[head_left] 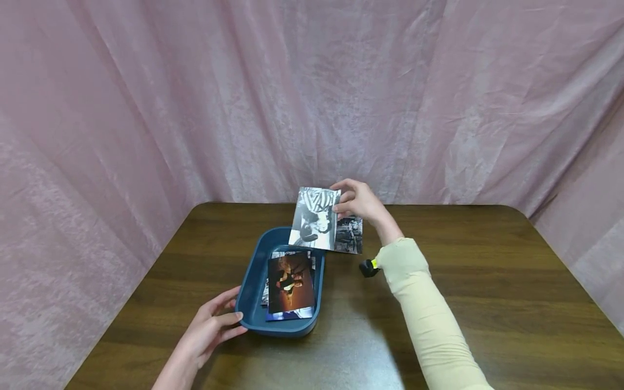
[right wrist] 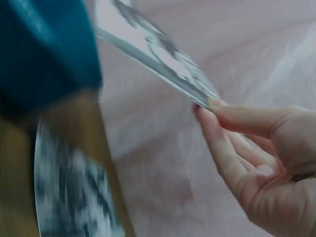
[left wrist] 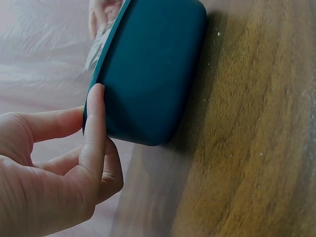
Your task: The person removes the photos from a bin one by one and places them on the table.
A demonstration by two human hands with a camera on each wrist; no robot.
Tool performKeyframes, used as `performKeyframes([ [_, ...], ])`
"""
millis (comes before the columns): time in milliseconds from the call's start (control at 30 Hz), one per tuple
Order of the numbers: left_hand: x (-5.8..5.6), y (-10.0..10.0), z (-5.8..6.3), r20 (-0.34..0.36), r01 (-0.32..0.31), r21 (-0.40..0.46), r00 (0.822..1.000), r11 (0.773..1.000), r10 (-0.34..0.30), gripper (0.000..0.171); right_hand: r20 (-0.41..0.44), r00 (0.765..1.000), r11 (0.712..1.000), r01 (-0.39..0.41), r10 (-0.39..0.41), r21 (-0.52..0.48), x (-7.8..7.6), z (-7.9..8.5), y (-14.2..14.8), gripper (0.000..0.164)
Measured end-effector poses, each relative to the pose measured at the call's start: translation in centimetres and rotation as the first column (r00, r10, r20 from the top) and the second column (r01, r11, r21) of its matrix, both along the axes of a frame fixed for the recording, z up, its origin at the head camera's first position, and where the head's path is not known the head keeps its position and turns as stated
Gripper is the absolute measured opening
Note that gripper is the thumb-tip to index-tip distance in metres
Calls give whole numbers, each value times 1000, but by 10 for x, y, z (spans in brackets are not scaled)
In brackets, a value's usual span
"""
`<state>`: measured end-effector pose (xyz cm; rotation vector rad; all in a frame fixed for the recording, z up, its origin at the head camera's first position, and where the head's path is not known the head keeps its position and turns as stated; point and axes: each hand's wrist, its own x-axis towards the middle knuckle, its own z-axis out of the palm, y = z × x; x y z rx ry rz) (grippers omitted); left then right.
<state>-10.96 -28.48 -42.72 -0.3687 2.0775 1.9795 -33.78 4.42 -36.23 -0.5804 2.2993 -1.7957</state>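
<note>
One rectangular black-and-white paper photo (head_left: 313, 221), pinched in the right hand (head_left: 359, 201), I see over the blue rounded plastic tray's (head_left: 287, 329) far-right corner; the left hand (head_left: 208, 326) grips its near-left corner.

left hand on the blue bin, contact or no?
Touching. The left wrist view shows it: the left hand pinches the rim of the blue bin, one finger against its outer wall.

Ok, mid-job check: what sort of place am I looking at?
Probably a curtained-off tabletop workspace, though the wider room is out of view. Pink curtains surround the back and sides of a wood-grain table, where a blue tray holds photo prints.
</note>
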Motion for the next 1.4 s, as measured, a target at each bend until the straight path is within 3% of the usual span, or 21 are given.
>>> performKeyframes([
  [200, 1, 1, 1, -2, -11, -5, 1000, 1000, 11, 63, -46, 981, 982, 190, -190, -2, -23, -27, 55, 55],
  [300, 2, 1, 0, 3, -11, -1, 1000, 1000, 11, 63, -47, 971, 972, 234, -233, 9, -30, -40, 81, 57],
  [633, 2, -1, -1, 9, -3, -1, 1000, 1000, 3, 63, -23, 990, 982, 140, -138, 129, -43, -73, 138, 56],
  [800, 3, -2, -1, 6, 8, 0, 1000, 1000, -8, 64, -30, 991, 964, 130, -127, 230, -45, -88, 146, 56],
  [1033, 3, -3, 0, -1, 9, 6, 1000, 1000, -9, 64, -100, 982, 898, 189, -162, 397, -43, -99, 143, 51],
  [1400, 6, -2, 2, 11, -18, -11, 1000, 1000, 19, 62, -92, 986, 886, 164, -138, 433, -36, -105, 136, 50],
])
